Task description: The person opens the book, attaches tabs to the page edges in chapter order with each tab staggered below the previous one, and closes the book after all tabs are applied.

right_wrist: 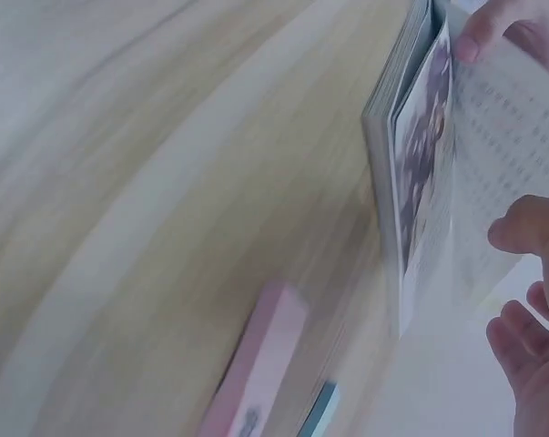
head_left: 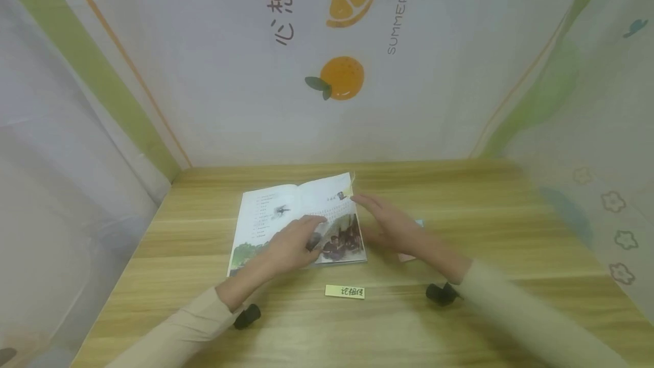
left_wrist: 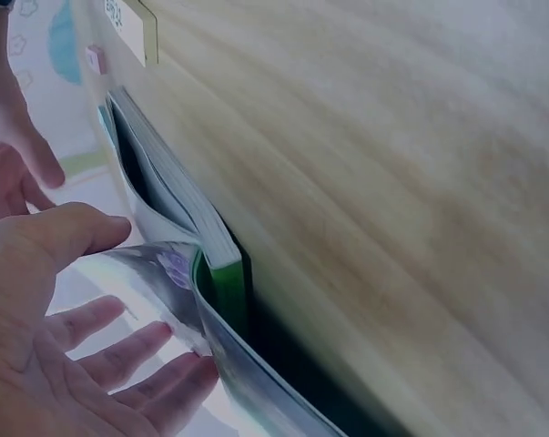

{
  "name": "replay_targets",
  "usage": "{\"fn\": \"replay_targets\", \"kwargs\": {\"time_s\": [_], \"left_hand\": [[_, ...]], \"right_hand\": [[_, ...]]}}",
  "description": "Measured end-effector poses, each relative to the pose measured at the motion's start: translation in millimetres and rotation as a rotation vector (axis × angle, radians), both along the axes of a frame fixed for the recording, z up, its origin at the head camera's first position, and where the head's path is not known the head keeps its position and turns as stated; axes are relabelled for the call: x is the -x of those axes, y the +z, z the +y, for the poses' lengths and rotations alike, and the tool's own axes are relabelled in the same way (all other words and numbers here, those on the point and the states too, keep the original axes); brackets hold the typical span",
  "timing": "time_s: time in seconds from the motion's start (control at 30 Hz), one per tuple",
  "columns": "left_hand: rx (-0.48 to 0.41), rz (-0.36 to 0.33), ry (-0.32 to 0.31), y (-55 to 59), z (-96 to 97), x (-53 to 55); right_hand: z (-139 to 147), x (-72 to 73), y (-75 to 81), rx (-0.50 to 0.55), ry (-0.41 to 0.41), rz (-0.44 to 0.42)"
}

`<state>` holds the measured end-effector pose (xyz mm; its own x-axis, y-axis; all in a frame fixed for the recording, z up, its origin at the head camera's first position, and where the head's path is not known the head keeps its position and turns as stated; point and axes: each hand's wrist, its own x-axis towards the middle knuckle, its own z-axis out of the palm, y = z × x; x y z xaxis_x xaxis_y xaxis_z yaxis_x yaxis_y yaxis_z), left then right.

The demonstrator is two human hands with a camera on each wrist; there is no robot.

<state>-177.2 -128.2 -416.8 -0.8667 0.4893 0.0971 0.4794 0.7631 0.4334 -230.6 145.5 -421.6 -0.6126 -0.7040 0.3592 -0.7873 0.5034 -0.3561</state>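
Observation:
An open book [head_left: 265, 209] lies on the table, text and a painted picture on its right page. My left hand [head_left: 291, 245] reaches over the lower part of the book; in the left wrist view its fingers [left_wrist: 133, 355] are spread and loosely bent, fingertips right at a lifted, bowed page [left_wrist: 156, 273]. My right hand [head_left: 390, 226] is by the book's right edge, its extended fingertips at the upper part of the right page. In the right wrist view the thumb [right_wrist: 529, 226] overlaps the printed page [right_wrist: 502, 127], apart from the other fingers.
A yellow strip with handwriting [head_left: 344, 292] lies in front of the book. A pink block [right_wrist: 256, 364] and a blue piece [right_wrist: 320, 410] lie right of the book, partly hidden under the right forearm in the head view. Behind the table hangs a printed curtain [head_left: 245, 118].

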Motion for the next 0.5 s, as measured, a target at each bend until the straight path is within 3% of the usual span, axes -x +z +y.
{"fn": "replay_targets", "kwargs": {"time_s": [0.13, 0.3, 0.5], "left_hand": [[-0.033, -0.015, 0.056, 2.1, -6.0, 2.3], [-0.162, -0.033, 0.165, 10.1, -21.2, 0.8], [-0.261, 0.046, 0.198, 27.0, -51.4, -2.3]], "right_hand": [[12.1, 1.0, -2.3, 0.033, 0.024, 0.027], [18.7, -2.3, -7.9, 0.021, 0.046, 0.021], [19.3, -6.1, -13.7, -0.07, 0.046, -0.049]]}}
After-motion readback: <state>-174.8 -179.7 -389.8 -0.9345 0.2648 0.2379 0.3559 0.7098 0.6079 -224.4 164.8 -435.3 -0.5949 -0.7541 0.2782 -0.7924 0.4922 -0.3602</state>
